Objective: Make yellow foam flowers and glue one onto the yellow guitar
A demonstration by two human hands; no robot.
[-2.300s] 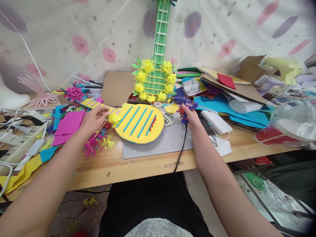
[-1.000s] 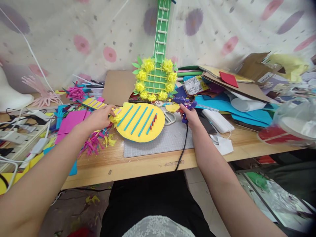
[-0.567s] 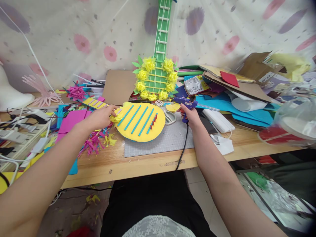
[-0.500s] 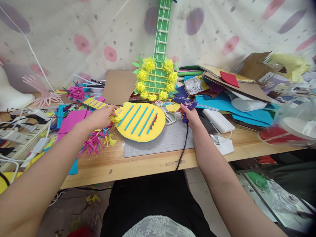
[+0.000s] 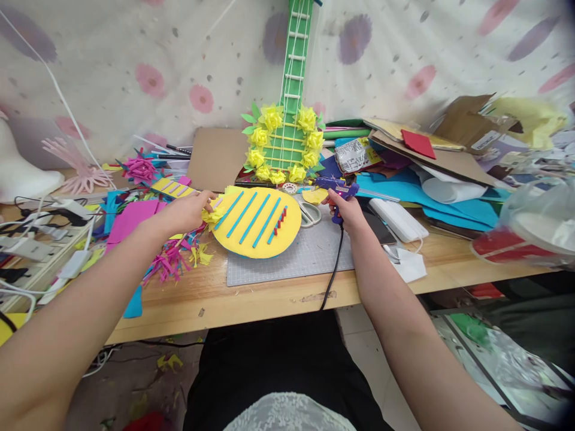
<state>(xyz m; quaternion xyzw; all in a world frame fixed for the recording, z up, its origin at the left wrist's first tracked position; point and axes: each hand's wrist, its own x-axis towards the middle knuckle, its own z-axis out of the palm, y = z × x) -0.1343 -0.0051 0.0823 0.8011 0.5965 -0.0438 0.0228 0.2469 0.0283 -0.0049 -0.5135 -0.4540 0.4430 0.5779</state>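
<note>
A yellow cardboard guitar (image 5: 242, 230), with slanted blue strips and a row of small red pieces on its round body, lies across the grey cutting mat (image 5: 314, 257). At the joint of body and neck, my left hand (image 5: 197, 211) has its fingers closed on a yellow paper flower (image 5: 214, 216); the fingertips are partly hidden. My right hand (image 5: 345, 209) grips a purple glue gun (image 5: 338, 188), its nozzle pointing left. The gun's black cord hangs over the table edge. Scissors (image 5: 311, 214) lie between the guitar body and the gun.
A green paper guitar (image 5: 287, 143) ringed with yellow flowers leans on the curtained wall. Magenta paper (image 5: 132, 224) and shreds lie left, beside power strips (image 5: 54, 263). To the right are a white power bank (image 5: 398, 218), stacked blue sheets (image 5: 453, 209) and a bagged bucket (image 5: 525, 227).
Almost nothing differs. My left hand has shifted very slightly to the right at the flower; the right hand and glue gun stay in place.
</note>
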